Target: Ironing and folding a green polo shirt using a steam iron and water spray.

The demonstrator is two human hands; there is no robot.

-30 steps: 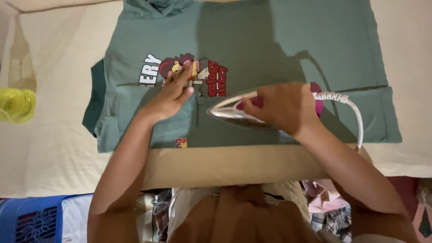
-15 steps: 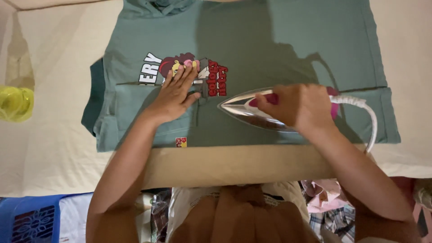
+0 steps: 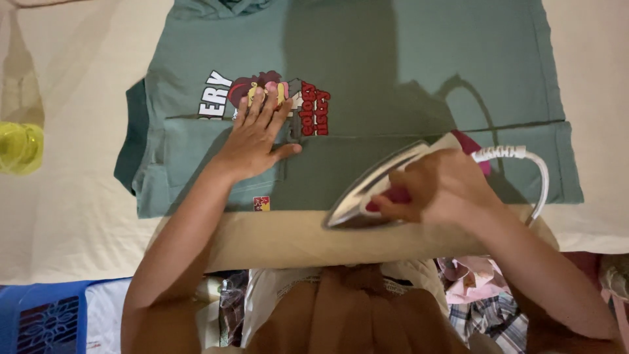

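Green printed T-shirt (image 3: pixel 406 85) spread flat across the cream-covered ironing surface (image 3: pixel 65 216). Left hand (image 3: pixel 255 141) lies open, palm down, fingers splayed on the shirt's print. Right hand (image 3: pixel 439 187) clenched round the handle of the iron (image 3: pixel 373 190), tilted at the shirt's lower hem.

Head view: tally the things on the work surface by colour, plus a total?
Green: 1, the folded green printed cotton shirt
Pink and silver: 1, the pink-handled steel-soled clothes iron in the right hand
Yellow-green: 1, the translucent yellow-green plastic container
Total: 3
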